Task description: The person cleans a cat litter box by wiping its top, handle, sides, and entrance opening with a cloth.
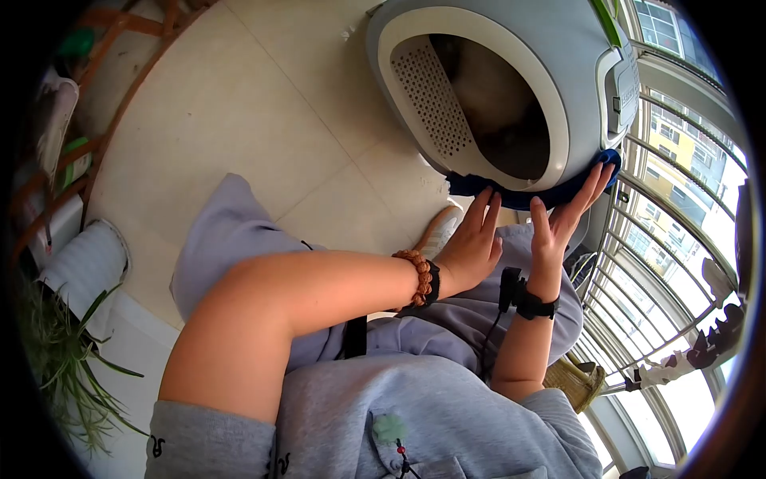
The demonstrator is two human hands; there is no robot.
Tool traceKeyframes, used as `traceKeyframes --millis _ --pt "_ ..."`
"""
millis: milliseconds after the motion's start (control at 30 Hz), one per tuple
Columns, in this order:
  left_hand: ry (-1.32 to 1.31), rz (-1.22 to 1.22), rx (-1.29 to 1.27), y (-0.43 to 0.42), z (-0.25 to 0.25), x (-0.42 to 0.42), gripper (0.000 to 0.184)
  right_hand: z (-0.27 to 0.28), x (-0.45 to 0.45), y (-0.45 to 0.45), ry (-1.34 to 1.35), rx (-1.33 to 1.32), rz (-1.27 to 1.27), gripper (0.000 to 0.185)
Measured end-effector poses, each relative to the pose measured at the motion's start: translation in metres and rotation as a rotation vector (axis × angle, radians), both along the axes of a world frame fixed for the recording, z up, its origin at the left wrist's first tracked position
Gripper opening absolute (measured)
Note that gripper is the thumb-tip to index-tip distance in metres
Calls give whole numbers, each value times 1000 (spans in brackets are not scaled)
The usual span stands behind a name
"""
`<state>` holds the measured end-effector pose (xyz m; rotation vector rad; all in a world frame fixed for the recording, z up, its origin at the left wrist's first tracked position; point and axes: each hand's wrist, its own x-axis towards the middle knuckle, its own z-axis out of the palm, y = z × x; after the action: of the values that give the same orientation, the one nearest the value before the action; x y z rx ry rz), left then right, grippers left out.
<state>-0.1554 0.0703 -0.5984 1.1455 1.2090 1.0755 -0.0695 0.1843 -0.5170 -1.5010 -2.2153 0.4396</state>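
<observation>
A grey, rounded litter box [582,76] with a cream rim round its large oval opening stands at the upper right. Along its lower edge lies a dark blue cloth [558,194]. My left hand [471,249], with a brown beaded bracelet and a black band at the wrist, has its fingers stretched out and their tips at the cloth. My right hand [556,227], with a black strap at the wrist, rests its extended fingers against the cloth's right part. Inside the opening, a pale furry shape [487,92] shows dimly; its details are dark.
Pale floor tiles [287,104] spread to the left. Metal window bars [678,188] run down the right side, near a woven basket [576,383]. A leafy plant [72,367], a white cylindrical container [92,259] and a brown rack [120,88] stand at the left.
</observation>
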Motion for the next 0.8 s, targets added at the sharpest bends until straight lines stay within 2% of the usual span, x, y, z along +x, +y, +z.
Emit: traceKeyframes --millis 233,333,367,467,500,600,633,733,767,800 --pt "-48 4 186 38 -30 -15 71 3 7 5 -40 -15 26 105" --pt "-143 -390 155 78 -57 -39 68 2 2 1 -77 10 -8 105" --pt "-145 -244 251 75 -61 -38 59 2 2 1 -111 27 -2 105" --pt "209 162 147 51 -55 -30 51 3 3 5 -164 58 14 104" --pt "56 0 -60 52 -40 -36 47 5 1 4 -162 52 8 103" --pt "-107 154 -109 41 -29 -7 49 3 -4 4 -144 56 2 103" --pt "-165 207 -57 38 -24 2 55 3 -4 4 -138 60 1 103" --pt "-159 132 162 46 -31 -1 61 3 -3 3 -142 52 -1 103" --pt "-302 -17 181 61 -43 -12 65 3 -3 3 -145 47 -8 104" --pt "-278 -203 161 73 -60 -25 65 4 -5 3 -148 39 -15 104"
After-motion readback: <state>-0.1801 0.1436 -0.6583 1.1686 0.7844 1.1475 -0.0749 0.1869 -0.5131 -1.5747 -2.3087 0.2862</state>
